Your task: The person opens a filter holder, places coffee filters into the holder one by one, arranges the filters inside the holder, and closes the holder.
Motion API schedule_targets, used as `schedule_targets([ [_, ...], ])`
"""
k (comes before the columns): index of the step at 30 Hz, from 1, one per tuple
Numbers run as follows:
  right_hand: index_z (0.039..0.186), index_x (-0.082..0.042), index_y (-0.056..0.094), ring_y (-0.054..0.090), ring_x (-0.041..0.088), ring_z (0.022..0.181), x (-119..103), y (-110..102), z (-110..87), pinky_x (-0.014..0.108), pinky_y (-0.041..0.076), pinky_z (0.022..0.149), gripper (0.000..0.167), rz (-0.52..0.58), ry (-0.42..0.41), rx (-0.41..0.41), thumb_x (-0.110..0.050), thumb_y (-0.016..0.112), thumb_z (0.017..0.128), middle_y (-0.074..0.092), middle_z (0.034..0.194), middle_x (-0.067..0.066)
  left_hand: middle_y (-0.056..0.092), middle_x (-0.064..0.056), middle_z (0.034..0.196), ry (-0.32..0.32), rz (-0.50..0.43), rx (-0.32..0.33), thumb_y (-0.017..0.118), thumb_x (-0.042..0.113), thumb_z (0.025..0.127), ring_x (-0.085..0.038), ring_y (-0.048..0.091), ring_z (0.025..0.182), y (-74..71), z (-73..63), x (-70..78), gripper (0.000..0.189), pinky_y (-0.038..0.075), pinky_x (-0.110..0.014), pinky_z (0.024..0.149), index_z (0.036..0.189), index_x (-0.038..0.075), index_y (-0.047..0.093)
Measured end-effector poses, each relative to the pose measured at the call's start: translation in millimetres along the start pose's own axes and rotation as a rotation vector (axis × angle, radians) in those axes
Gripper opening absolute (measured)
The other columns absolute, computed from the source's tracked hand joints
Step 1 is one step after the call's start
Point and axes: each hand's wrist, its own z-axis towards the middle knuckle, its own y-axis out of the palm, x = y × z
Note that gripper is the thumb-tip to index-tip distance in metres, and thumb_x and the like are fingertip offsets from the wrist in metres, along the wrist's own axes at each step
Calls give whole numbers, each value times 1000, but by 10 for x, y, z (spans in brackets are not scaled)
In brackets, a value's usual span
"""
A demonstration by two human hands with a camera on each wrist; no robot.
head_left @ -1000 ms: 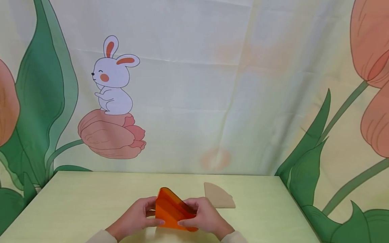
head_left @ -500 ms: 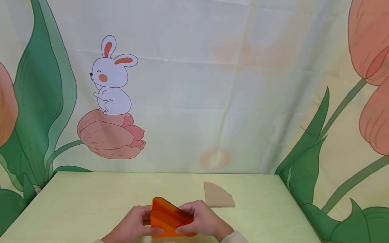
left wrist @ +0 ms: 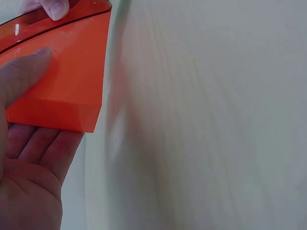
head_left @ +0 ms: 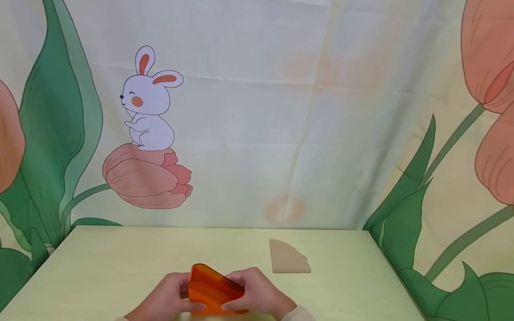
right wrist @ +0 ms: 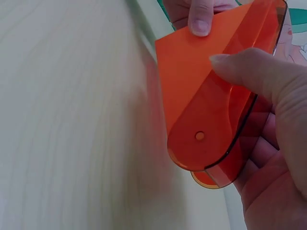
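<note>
Both hands hold an orange see-through plastic coffee filter holder (head_left: 214, 294) low over the near part of the table. My left hand (head_left: 170, 296) grips its left side; in the left wrist view the thumb lies on the orange face (left wrist: 76, 76) and the fingers are behind and under it. On the other side my right hand (head_left: 257, 292) pinches the rounded end, thumb in front and fingers behind. A small round hole shows near that end (right wrist: 201, 112) in the right wrist view. Farther back lies a flat stack of brown, fan-shaped paper coffee filters (head_left: 289, 257).
The pale wood-patterned table (head_left: 341, 285) ends at a hanging cloth (head_left: 241, 133) printed with a rabbit and tulips. The cloth closes off the back and both sides.
Both hands have moved left and nearer to the person, carrying the orange filter holder with them. Their grip looks the same. The brown filters stay where they were.
</note>
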Motion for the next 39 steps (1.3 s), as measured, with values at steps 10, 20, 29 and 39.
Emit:
schedule_targets([
  [10, 118, -20, 77, 66, 3, 84, 48, 92, 77, 15, 54, 87, 35, 21, 56, 10, -19, 86, 84, 77, 103, -11, 76, -7, 117, -11, 21, -5, 86, 22, 82, -23, 73, 102, -61, -14, -23, 52, 61, -37, 94, 129, 7, 68],
  [20, 116, -20, 77, 66, 4, 83, 44, 118, 95, 16, 55, 87, 34, 6, 68, 9, -17, 87, 83, 77, 102, -11, 76, -10, 117, 1, -6, 2, 87, 21, 82, -24, 74, 101, -74, -22, -103, 54, 62, -34, 90, 129, 3, 68],
  [29, 116, -24, 77, 66, 5, 84, 81, 126, 123, 16, 55, 88, 34, 12, 93, 11, -18, 86, 83, 76, 102, -12, 76, -11, 118, 2, -21, 3, 86, 19, 82, -25, 74, 102, -87, -26, -123, 54, 62, -35, 91, 129, 2, 67],
  [39, 142, -29, 57, 62, 6, 118, -122, 74, 203, 27, 56, 99, 63, -75, -104, 35, -34, 85, 85, 63, 138, -13, 76, -11, 118, 8, -12, 5, 86, 21, 82, -26, 74, 103, -104, -28, -148, 55, 61, -32, 92, 130, 2, 67],
])
